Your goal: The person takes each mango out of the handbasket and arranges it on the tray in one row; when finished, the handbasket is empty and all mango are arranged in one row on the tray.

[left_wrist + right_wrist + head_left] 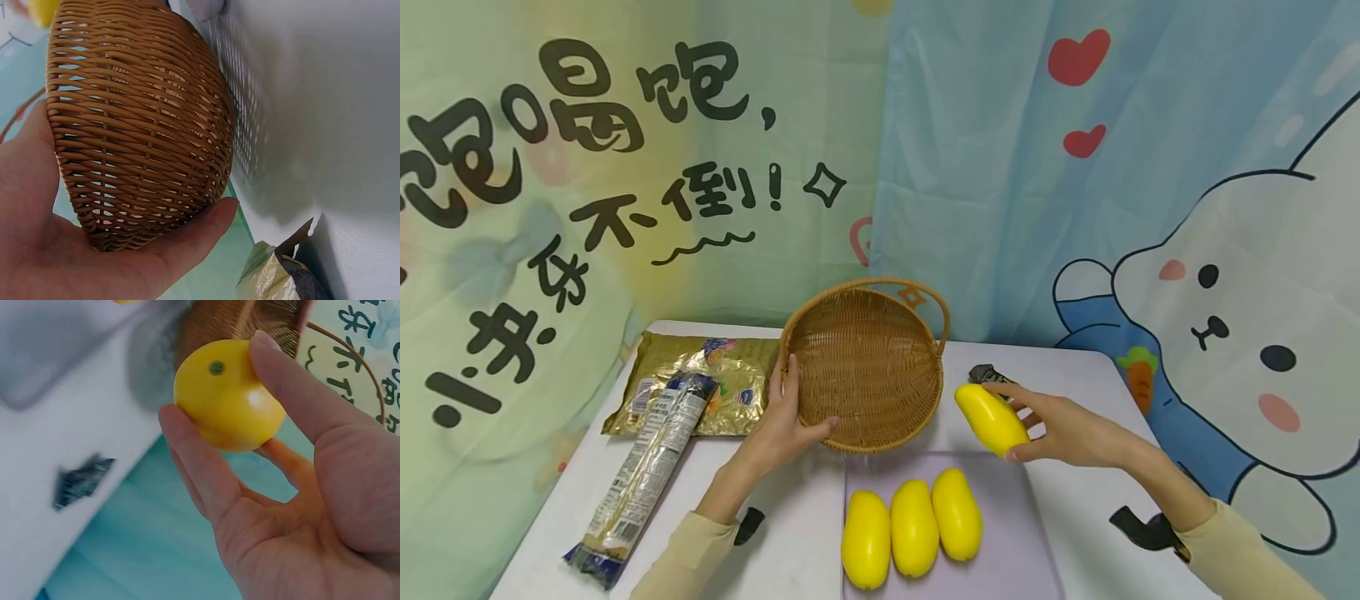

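Note:
My left hand (786, 425) grips a brown wicker basket (865, 367) by its left side, fingers behind and thumb near the lower front rim. The basket is tilted so its hollow faces me; in the left wrist view its woven side (140, 125) stands over its shadow. To the right of the basket, my right hand (1067, 425) holds a yellow mango (988, 417) above the table between thumb and fingers. The right wrist view shows the mango's green stem spot (217, 367). Three more yellow mangoes (914, 528) lie side by side on a pale purple tray (1011, 542).
On the left of the white table lies a gold foil bag (737, 358), with a long silver and blue packet (651, 467) leaning across it. A small dark patterned object (987, 373) sits behind the held mango. Printed curtains (970, 208) hang behind the table.

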Available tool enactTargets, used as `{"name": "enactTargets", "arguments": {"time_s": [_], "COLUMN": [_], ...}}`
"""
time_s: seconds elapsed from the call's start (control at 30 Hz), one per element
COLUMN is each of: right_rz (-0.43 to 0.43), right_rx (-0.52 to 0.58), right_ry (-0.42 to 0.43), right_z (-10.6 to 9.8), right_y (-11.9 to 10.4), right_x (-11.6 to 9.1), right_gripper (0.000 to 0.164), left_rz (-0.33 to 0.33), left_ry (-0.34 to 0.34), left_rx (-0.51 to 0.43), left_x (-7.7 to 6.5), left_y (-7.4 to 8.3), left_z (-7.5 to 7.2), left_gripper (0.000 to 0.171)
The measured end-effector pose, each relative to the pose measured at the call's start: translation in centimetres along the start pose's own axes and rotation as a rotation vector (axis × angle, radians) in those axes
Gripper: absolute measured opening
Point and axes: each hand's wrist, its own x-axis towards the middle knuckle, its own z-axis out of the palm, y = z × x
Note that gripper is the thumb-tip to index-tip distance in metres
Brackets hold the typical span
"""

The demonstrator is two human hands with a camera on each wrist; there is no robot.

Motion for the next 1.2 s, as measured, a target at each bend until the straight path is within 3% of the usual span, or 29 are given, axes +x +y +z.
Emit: {"name": "enactTargets", "arguments": {"time_s": [0.27,0.73,0.93,1.2], "right_rz": [0.153,0.436,0.475,0.459], "right_rx": [0.103,0.100,0.073,0.062], "right_ry": [0.006,0.052,0.054,0.085], "right_z": [3.6,9.5,10.8,11.5], "right_y": [2.6,3.6,3.7,3.4], "right_x": [-2.1,-2.5,-2.7,-2.7], "right_gripper": [0.095,0.097,0.098,0.101], "left_rz": [-0.001,0.000,-0.002,0.009], "left_ry": [0.001,0.007,0.006,0.012], "left_rx": [-0.011,-0.013,-0.017,-0.017], "left_x": [0.3,0.2,0.2,0.2], "left_y": [0.1,0.0,0.0,0.0], "left_z": [0.2,0.1,0.2,0.1], "left_gripper": [0.124,0.124,0.124,0.124]}}
